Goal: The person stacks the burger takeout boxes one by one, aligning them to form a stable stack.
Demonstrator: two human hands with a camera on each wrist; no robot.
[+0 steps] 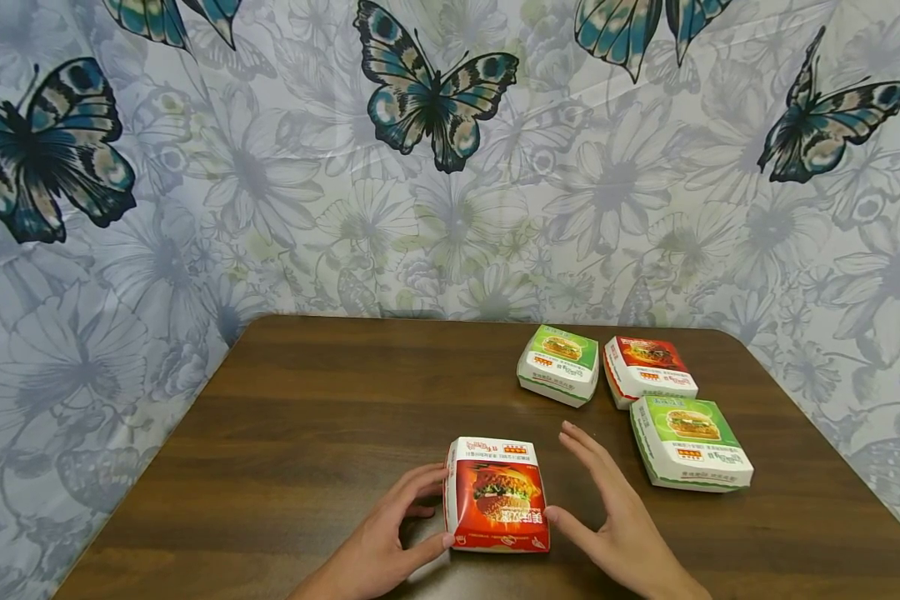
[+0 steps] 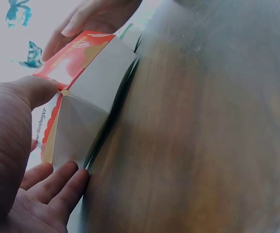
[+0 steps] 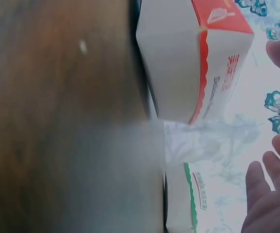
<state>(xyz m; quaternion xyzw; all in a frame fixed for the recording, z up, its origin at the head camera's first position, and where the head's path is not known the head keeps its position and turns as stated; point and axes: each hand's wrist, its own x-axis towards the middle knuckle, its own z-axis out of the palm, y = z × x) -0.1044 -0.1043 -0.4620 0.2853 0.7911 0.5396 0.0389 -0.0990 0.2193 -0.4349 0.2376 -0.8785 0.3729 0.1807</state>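
A red and white hamburger box (image 1: pixel 497 500) sits on the table near its front, its burger picture facing up. My left hand (image 1: pixel 390 527) is at the box's left side. Its thumb touches the near corner and its fingers reach along the side, fairly straight in the left wrist view. On the box's other side, my right hand (image 1: pixel 617 521) has its fingers spread. Its thumb tip is close to the right edge in the head view; the right wrist view shows that hand (image 3: pixel 278 179) apart from the box (image 3: pixel 178 58).
Toward the back right stand a small green and white burger box (image 1: pixel 558 365), a second red and white box (image 1: pixel 651 368) and a larger green and white box (image 1: pixel 692 442). The wooden table (image 1: pixel 270 433) meets a butterfly-patterned cloth (image 1: pixel 450 242) behind.
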